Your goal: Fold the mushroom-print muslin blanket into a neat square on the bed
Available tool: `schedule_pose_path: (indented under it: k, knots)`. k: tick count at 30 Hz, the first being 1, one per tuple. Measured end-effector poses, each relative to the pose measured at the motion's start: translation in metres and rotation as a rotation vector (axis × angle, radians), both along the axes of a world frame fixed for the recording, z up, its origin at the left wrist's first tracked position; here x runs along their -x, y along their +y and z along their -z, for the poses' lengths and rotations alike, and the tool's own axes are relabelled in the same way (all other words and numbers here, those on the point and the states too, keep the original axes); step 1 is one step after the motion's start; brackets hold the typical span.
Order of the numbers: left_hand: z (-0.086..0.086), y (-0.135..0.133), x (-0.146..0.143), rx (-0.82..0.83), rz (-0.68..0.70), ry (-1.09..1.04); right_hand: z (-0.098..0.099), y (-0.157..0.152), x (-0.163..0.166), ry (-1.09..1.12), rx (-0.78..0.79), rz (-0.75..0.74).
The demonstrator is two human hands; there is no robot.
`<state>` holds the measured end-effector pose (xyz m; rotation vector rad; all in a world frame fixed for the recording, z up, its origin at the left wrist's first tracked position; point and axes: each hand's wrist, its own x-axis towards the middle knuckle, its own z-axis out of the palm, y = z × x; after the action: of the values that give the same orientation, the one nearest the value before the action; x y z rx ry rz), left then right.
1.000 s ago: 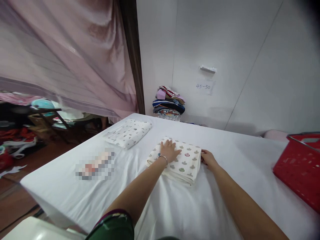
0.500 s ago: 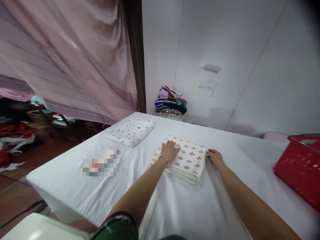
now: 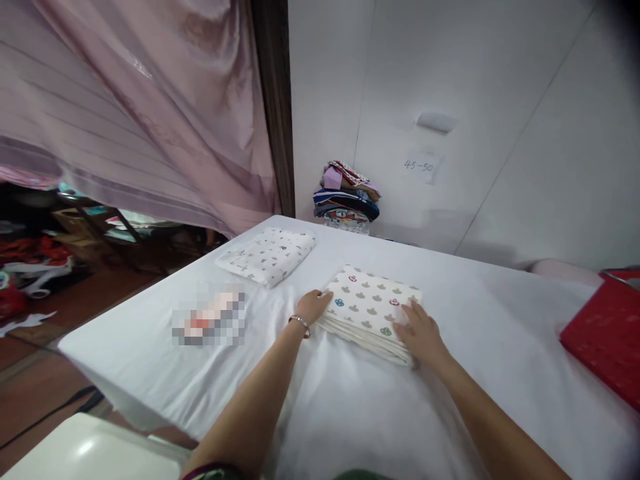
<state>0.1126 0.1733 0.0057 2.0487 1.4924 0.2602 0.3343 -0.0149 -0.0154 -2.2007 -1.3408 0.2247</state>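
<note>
A folded white cloth [image 3: 370,297] printed with grey, red, green and blue mushroom-like shapes lies in front of me, its layers stacked along the near edge. My left hand [image 3: 313,307], with a bracelet on the wrist, grips the cloth's left edge, fingers close together. At the opposite edge my right hand [image 3: 423,333] rests with fingers apart, fingertips on the top layer. A second folded white cloth [image 3: 270,255] with small dark prints lies farther back on the left, untouched.
The table [image 3: 480,313] has a white cover. A blurred-out item [image 3: 210,317] lies on its left side. A red basket [image 3: 605,333] stands at the right. Behind are a pile of folded fabrics [image 3: 347,197], a white wall and a pink curtain [image 3: 200,120]. A white stool-like surface [image 3: 95,450] is at lower left.
My left hand has slid off the cloth's top to its left edge. My right hand has come onto the right edge. More of the printed top shows, and the view has shifted slightly.
</note>
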Motion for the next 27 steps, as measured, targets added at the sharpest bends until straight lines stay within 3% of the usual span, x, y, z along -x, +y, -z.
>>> schedule_pose_path:
  k: [5, 11, 15, 17, 21, 24, 27]
  knots:
    - [-0.001, -0.005, -0.003, -0.003, 0.029, 0.003, 0.016, 0.003, -0.024, 0.515, -0.133, 0.288]
    - [-0.002, -0.012, -0.001, 0.001, 0.032, -0.023, 0.008, 0.006, -0.02, 0.65, -0.202, 0.273]
    - [0.002, -0.044, -0.007, 0.079, 0.076, -0.107, -0.008, 0.0, -0.057, 0.689, -0.226, 0.213]
    - [0.006, -0.066, -0.013, 0.222, 0.151, -0.217, -0.012, -0.007, -0.088, 0.603, -0.215, 0.184]
    - [0.011, -0.097, -0.025, 0.589, 0.262, -0.412, -0.013, -0.023, -0.133, 0.306, 0.055, 0.174]
    - [0.011, -0.099, -0.028, 0.689, 0.238, -0.466, -0.021, -0.025, -0.126, 0.017, 0.213, 0.125]
    - [0.013, -0.096, -0.028, 0.682, 0.223, -0.487, -0.036, -0.019, -0.087, -0.372, 0.158, 0.051]
